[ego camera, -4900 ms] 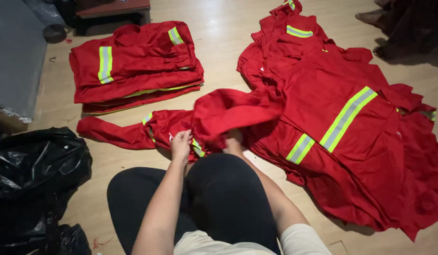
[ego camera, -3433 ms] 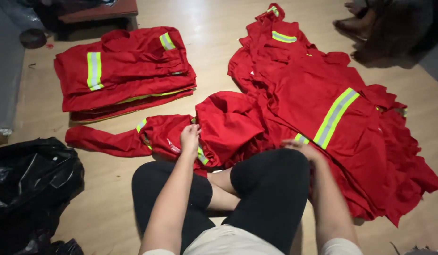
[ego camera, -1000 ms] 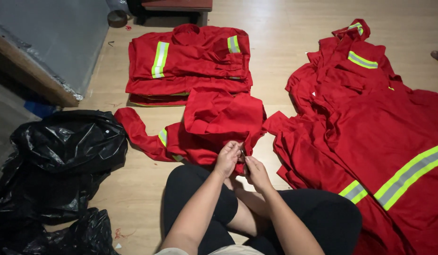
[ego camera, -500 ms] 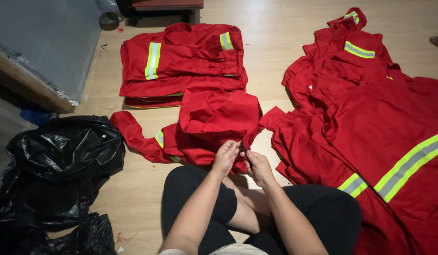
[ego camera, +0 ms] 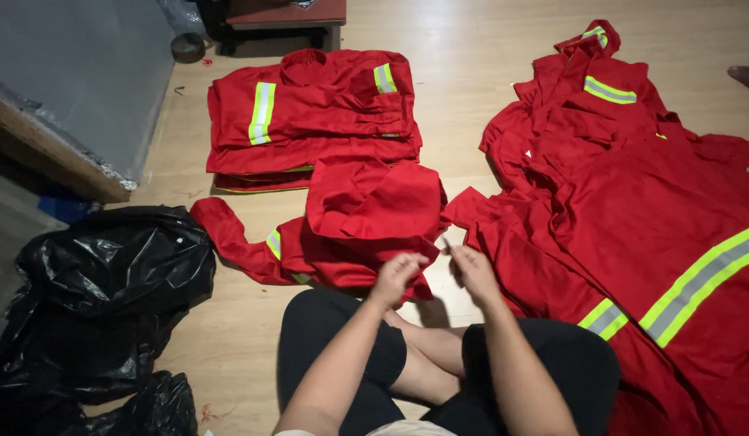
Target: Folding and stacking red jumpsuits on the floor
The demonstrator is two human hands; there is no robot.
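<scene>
I sit cross-legged on a wooden floor. A crumpled red work garment with a yellow-and-grey reflective stripe lies in front of my knees, one sleeve stretched out to the left. My left hand pinches its near edge. My right hand hovers just right of the garment, fingers closed on a small thin object whose kind I cannot make out. A gap of floor separates the two hands.
A folded stack of red garments lies beyond. A large spread pile of unfolded red garments fills the right. Black plastic bags lie at left, beside a grey panel. A dark furniture base stands at the far end.
The garment was pulled from the right pile to the middle in front of me. Over the last half second my hands, which met at its near edge, have drawn apart, the right one moving right.
</scene>
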